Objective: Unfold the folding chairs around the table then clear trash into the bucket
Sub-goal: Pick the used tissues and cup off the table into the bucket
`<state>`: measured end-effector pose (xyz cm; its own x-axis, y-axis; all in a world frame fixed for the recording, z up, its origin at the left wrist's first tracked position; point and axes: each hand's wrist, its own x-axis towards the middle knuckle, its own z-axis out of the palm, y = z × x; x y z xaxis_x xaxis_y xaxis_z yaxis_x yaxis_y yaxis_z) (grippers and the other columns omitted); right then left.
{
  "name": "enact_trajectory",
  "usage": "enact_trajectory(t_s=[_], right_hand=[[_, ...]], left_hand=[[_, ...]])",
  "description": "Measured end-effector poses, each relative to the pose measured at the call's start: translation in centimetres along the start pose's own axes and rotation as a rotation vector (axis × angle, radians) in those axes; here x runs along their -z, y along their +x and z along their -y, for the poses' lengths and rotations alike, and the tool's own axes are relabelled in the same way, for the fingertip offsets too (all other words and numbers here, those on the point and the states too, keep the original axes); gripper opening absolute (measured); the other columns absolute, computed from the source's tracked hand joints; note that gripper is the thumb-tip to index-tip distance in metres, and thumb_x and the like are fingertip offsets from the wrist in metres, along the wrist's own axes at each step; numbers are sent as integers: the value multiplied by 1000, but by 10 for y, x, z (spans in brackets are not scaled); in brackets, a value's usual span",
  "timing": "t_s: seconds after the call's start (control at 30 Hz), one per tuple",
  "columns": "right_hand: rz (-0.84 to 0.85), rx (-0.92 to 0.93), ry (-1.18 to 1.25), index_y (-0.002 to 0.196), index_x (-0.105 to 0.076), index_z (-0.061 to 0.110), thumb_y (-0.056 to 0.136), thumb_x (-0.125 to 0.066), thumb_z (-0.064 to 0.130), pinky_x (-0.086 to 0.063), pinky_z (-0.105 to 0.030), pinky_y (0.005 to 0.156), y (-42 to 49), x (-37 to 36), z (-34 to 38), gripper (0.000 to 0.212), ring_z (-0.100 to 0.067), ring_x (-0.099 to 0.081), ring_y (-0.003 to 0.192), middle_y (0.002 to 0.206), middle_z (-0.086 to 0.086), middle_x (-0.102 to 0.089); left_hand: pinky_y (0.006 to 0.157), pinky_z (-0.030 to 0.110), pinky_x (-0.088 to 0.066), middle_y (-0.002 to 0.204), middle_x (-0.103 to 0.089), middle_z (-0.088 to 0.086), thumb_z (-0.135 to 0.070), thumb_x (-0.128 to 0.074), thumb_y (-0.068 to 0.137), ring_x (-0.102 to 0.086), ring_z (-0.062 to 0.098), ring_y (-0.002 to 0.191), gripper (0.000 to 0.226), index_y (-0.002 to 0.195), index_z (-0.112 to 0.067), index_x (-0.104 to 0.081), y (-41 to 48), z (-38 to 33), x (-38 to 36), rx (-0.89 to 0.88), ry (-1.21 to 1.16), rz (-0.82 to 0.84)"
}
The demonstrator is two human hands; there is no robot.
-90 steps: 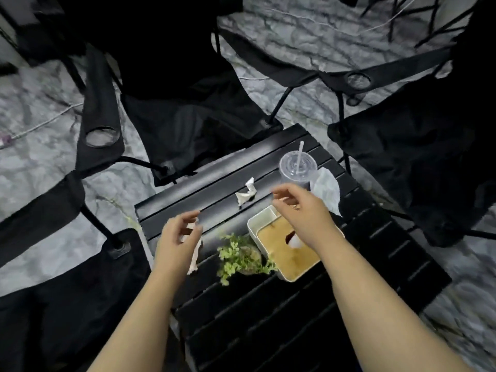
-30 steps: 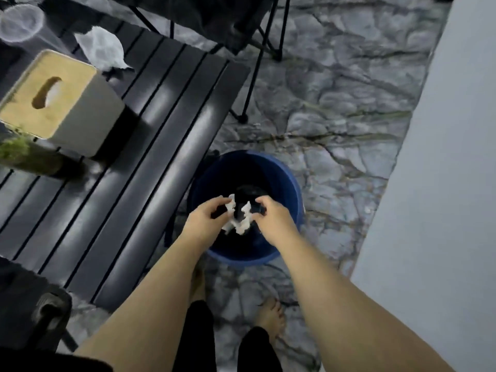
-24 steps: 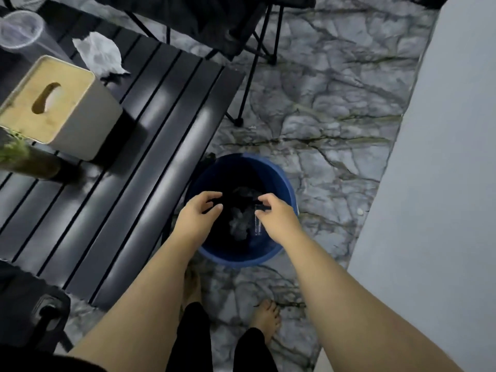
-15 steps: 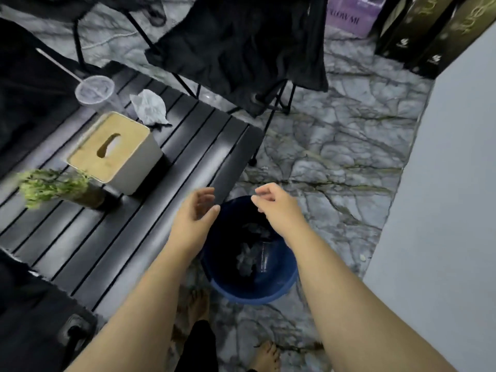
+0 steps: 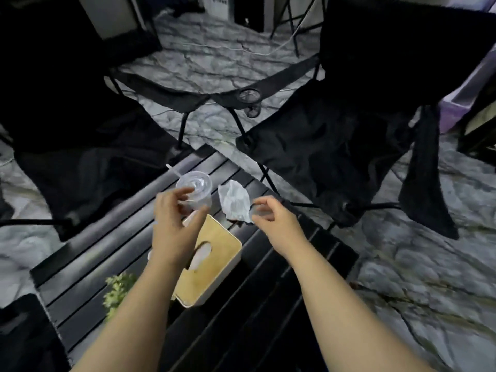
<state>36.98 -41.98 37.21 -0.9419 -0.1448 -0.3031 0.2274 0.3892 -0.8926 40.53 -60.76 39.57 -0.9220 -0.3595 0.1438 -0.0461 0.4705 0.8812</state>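
A black slatted bench (image 5: 268,277) runs diagonally from the lower left of the frame toward the center, on a grey marbled floor (image 5: 416,264). 2 black folding chairs stand unfolded beyond it: 1 chair (image 5: 80,146) at the upper left and another chair (image 5: 349,146) at the upper right, their armrests nearly meeting at the top center.

Near the far end of the bench, at the middle of the frame, stands a clear plastic cup (image 5: 195,189) with a lid and a straw. The left hand (image 5: 174,224) reaches for it with spread, curled fingers around its near side; the blur leaves it unclear whether they touch it, and the hand is not clenched on anything. Just right of the cup lies a crumpled white tissue (image 5: 234,201). The right hand (image 5: 271,218) hovers at its right edge, thumb and forefinger curved toward each other at the paper; I cannot tell whether they pinch it.

Below the hands sits a white tissue box (image 5: 214,264) with a wooden top, partly under the left forearm. A small green plant (image 5: 118,294) stands at its lower left.
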Motion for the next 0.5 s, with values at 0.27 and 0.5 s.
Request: enact_trajectory(t_s=[0.27,0.5], right_hand=[[45,41,-204,133,-48,34,84,-63,13,-28,-30,108,104,-50,-22,55,-19,-26,136,148,3,-30],[121,-51,-382,136,-43,39,86,-63,18,-34,-32,105,134,-79,-64,57,-17,-36,118,126,2,-38]], left_hand=[[107,32,-23,159,-7,-4,-42,-78,66,-15,15,144,69,110,-69,-32,69,56,-13,119,122,268],[108,36,-32,134,-38,-9,-31,-73,76,-34,14,131,63,130,-40,-41,84,88,-31,125,80,205]])
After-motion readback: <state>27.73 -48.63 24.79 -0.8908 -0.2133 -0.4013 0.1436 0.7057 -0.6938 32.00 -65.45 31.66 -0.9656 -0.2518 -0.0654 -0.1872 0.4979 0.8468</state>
